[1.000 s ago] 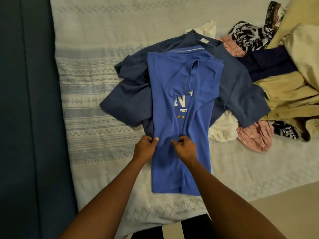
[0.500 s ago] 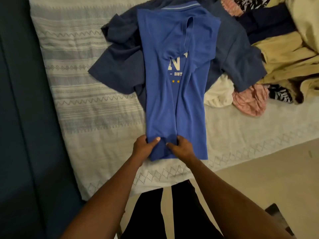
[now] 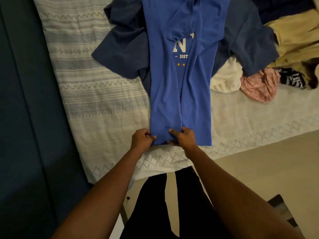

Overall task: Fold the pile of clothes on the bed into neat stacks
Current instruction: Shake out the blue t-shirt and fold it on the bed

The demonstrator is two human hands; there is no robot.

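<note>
A bright blue T-shirt (image 3: 165, 94) with white lettering lies lengthwise on the bed, its sides folded inward into a long strip. My left hand (image 3: 142, 139) pinches its bottom hem at the left corner. My right hand (image 3: 183, 138) grips the hem near the middle, where the folded edges meet. The shirt's upper part rests on a dark navy shirt (image 3: 124, 49) spread beneath it. The collar end runs out of view at the top.
The bed's white patterned cover (image 3: 96, 100) has its edge just before my legs. A cream garment (image 3: 226, 80), a pink one (image 3: 259, 85), a black-and-white piece (image 3: 291, 78) and tan clothing (image 3: 296, 44) lie in a heap at right. A dark blue wall (image 3: 25, 118) is at left, beige floor (image 3: 259, 169) at right.
Both hands slid down the blue T-shirt from its lower middle to the bottom hem and now pinch it. The view tilted down, so the pile moved toward the top.
</note>
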